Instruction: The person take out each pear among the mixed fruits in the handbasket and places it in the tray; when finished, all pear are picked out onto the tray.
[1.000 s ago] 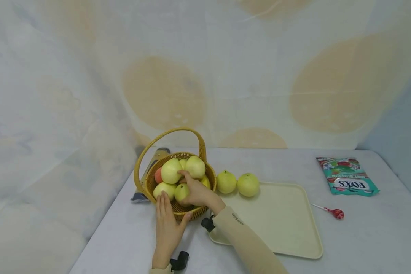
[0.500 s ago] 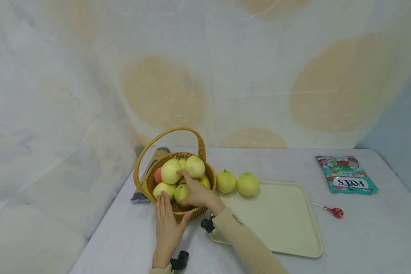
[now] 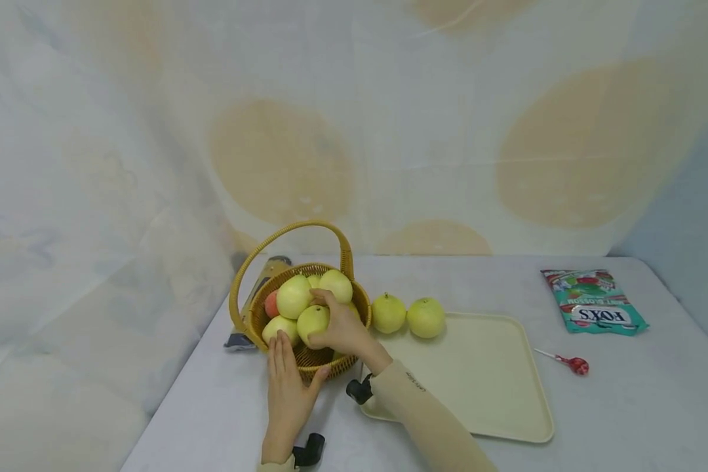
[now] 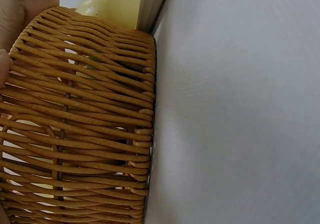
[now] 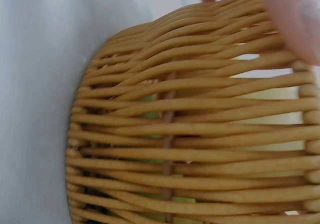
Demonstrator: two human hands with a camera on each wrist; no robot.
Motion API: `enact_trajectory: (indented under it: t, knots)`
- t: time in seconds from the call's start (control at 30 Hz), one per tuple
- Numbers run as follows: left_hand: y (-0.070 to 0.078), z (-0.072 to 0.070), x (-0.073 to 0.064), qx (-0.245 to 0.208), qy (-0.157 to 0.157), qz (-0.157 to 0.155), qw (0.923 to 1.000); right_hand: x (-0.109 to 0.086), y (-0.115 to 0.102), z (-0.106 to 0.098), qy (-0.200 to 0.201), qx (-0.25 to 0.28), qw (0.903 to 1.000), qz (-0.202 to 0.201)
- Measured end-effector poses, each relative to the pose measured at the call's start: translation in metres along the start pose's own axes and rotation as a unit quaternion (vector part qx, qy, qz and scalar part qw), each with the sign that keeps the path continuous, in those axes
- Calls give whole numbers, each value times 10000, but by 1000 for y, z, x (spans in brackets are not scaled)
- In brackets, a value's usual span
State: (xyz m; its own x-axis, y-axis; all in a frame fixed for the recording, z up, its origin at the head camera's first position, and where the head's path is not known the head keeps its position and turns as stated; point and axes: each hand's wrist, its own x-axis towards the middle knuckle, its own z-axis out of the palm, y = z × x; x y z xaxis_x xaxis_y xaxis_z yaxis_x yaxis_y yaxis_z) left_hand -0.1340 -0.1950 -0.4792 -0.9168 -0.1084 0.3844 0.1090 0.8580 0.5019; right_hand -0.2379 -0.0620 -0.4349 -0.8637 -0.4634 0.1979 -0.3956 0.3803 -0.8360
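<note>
A woven wicker basket with a tall handle stands at the left of the table, heaped with round yellow-green fruits and one red fruit. My right hand reaches over its right side and grips a round yellow-green fruit between thumb and fingers. My left hand rests at the near left rim, fingers straight and thumb spread, fingertips by a pale fruit. Both wrist views are mostly filled by the basket's wall, so the gripped fruit's underside stays hidden.
Right of the basket, two yellow-green fruits sit by a cream tray. Farther right lie a green FOX'S candy bag and a red lollipop. A long packet lies behind the basket.
The gripped fruit has risen slightly with my right hand and shows more of itself, with a gap opening below it in the basket. My left hand has stayed at the rim.
</note>
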Motion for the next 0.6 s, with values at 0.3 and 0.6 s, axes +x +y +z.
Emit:
enact_trajectory:
  t: [0.3,0.6]
  knots:
    - [0,1,0,-58,-12,-13,10000,-14,0,-15,545,486,9973,-81]
    - [-1,0,-1,-151,-39,-62,9999,-28,13,-52,1400,956,9840,-539]
